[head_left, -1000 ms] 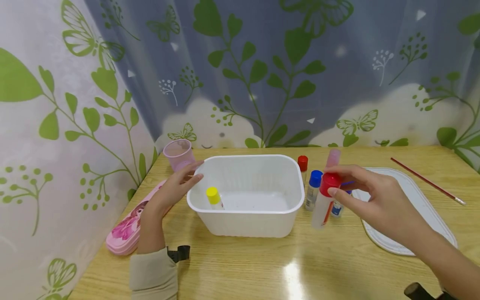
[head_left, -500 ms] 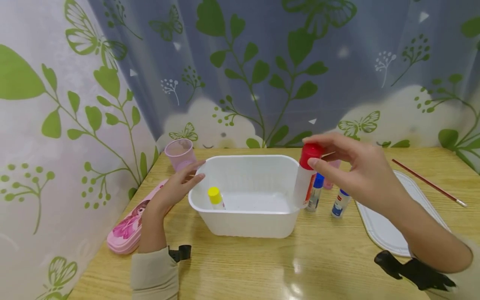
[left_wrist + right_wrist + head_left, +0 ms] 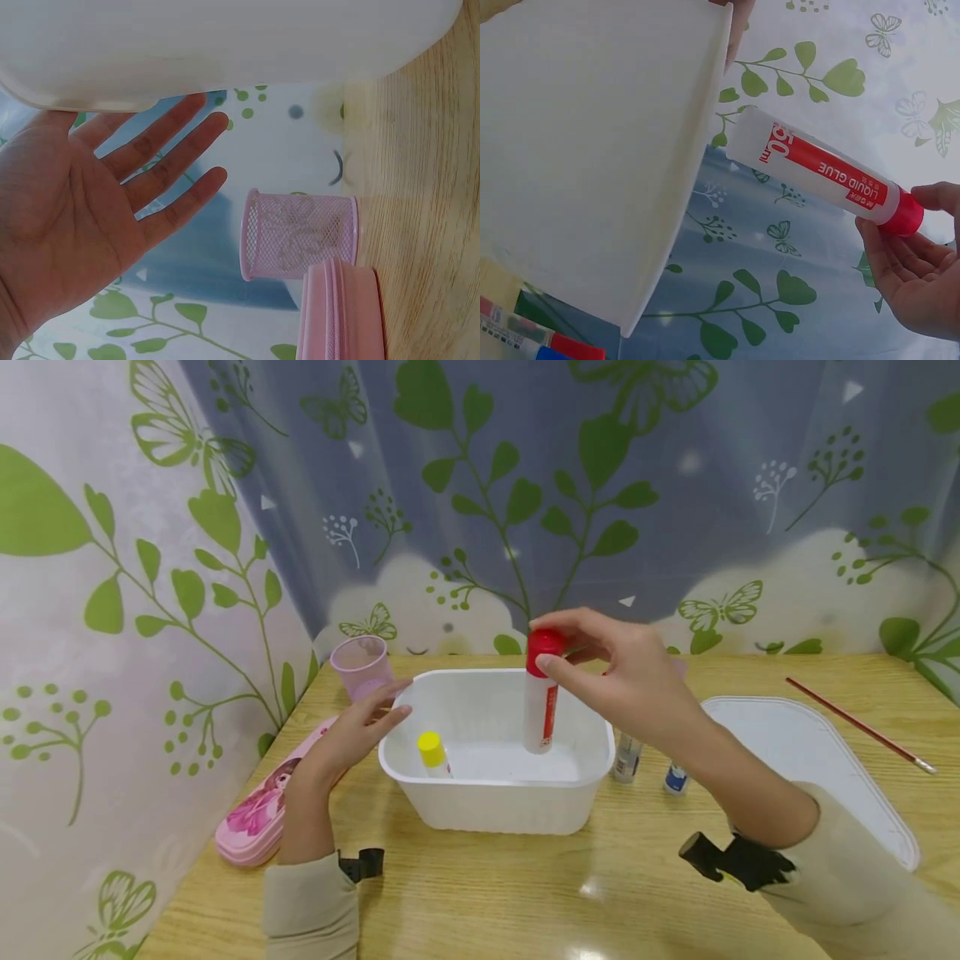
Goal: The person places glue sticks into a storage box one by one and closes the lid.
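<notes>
My right hand (image 3: 626,672) pinches the red cap of a liquid glue bottle (image 3: 542,714), whose clear body hangs upright over the white plastic basin (image 3: 495,810). In the right wrist view the bottle (image 3: 821,169) shows a red "LIQUID GLUE" label, and the fingertips hold only its cap. My left hand (image 3: 356,735) rests at the basin's left rim; the left wrist view shows its fingers (image 3: 172,161) fairly straight, with the thumb partly hidden by the basin. Inside the basin at the left stands a yellow-capped glue bottle (image 3: 432,753).
Right of the basin stand small glue bottles (image 3: 627,760), partly behind my right arm. Farther right lie a white tray (image 3: 810,752) and a red pencil (image 3: 858,724). At left are a pink pencil case (image 3: 255,818) and a pink mesh cup (image 3: 362,664).
My right hand has carried the red-capped liquid glue bottle leftward and up, from beside the small bottles to above the basin. The left hand has stayed at the rim.
</notes>
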The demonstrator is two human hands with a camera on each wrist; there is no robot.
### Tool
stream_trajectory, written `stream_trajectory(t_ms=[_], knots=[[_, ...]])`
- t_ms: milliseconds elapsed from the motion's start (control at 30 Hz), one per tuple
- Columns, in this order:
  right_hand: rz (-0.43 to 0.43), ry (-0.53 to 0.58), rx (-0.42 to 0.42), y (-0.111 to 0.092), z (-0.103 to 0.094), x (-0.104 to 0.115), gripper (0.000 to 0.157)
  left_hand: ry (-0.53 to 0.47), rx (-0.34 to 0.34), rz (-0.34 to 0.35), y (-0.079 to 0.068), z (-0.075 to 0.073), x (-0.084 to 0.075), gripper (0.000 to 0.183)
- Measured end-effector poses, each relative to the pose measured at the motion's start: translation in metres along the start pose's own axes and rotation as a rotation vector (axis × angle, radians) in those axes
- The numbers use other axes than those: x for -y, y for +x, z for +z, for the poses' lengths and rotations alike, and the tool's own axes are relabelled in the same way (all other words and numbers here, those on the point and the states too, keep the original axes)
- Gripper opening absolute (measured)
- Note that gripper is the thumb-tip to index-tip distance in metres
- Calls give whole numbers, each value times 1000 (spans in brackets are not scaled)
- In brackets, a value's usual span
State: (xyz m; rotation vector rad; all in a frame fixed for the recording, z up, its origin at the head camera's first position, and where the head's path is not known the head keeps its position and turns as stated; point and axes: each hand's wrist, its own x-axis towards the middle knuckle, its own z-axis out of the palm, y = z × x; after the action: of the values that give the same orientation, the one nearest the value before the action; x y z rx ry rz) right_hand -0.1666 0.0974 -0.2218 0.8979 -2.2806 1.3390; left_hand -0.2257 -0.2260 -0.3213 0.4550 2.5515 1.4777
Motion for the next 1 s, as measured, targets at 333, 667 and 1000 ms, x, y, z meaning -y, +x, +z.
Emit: stream_trajectory(t_ms=[333,667,1000], knots=[[3,69,53,17,34,-14,26,11,1,0,0,-1,1,61],[133,25,159,16,59,-35,28,22,3,9,-1,1,-1,60],[101,42,265,9,81,-57,24,34,-8,4,0,1,1,58]])
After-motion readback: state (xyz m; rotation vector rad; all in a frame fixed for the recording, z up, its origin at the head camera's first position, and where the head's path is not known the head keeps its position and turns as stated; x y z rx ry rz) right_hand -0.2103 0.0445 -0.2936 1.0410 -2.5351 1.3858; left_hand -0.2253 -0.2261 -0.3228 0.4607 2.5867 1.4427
